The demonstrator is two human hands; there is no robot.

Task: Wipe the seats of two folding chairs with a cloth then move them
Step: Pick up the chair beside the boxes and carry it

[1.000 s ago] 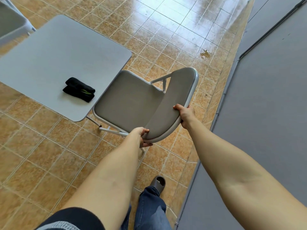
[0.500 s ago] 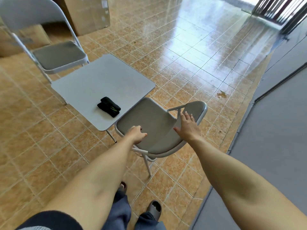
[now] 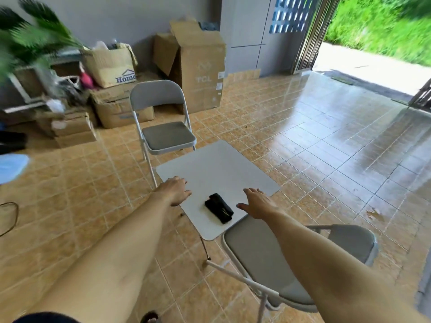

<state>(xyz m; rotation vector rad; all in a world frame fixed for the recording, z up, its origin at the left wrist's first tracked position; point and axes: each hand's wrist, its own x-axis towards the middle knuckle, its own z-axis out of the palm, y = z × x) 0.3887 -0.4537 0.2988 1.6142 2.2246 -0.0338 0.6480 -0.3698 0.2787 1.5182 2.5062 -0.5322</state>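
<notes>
A grey folding chair (image 3: 258, 257) stands unfolded at the lower right, its seat under my right forearm and its backrest (image 3: 349, 241) to the right. A second grey folding chair (image 3: 168, 136) stands beyond the small white table (image 3: 224, 166), facing me. A folded black cloth (image 3: 219, 207) lies near the table's front corner. My left hand (image 3: 175, 190) hovers over the table's left edge, fingers spread, holding nothing. My right hand (image 3: 256, 202) hovers just right of the cloth, palm down, fingers apart and empty.
Cardboard boxes (image 3: 198, 64) are stacked along the back wall behind the far chair, with a potted palm (image 3: 25, 40) at the far left. A black cable (image 3: 9, 217) lies on the tiled floor at the left. Shiny tiles stretch right toward an open gate (image 3: 307, 33).
Both hands have let go of the near chair's backrest and moved forward over the table, either side of the cloth. The view has tilted up, showing the far chair and the back wall.
</notes>
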